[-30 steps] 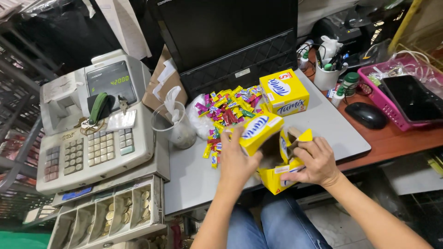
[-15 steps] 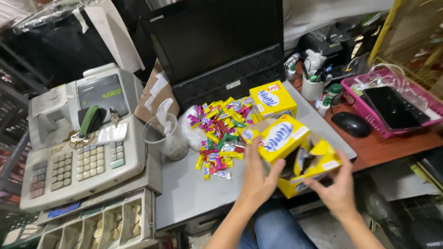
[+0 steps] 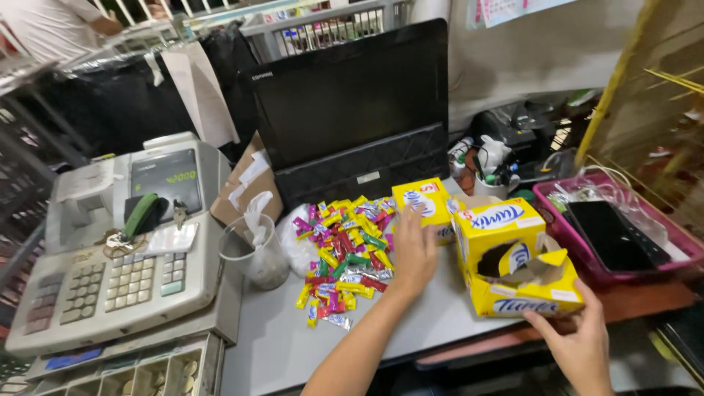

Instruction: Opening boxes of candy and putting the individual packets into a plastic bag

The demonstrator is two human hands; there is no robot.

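Grey laminate tabletop (image 3: 279, 337) in a cluttered shop corner, wire racks behind. Black flat monitor (image 3: 352, 110) at rear; beige plastic cash register (image 3: 110, 271) at left. Torn-open yellow cardboard box (image 3: 513, 268) stands at the front right edge; right hand (image 3: 579, 345) steadies its lower corner, fingers curled. Left hand (image 3: 412, 253), fingers spread flat, rests on the pile of glossy multicoloured wrapped candies (image 3: 341, 257).
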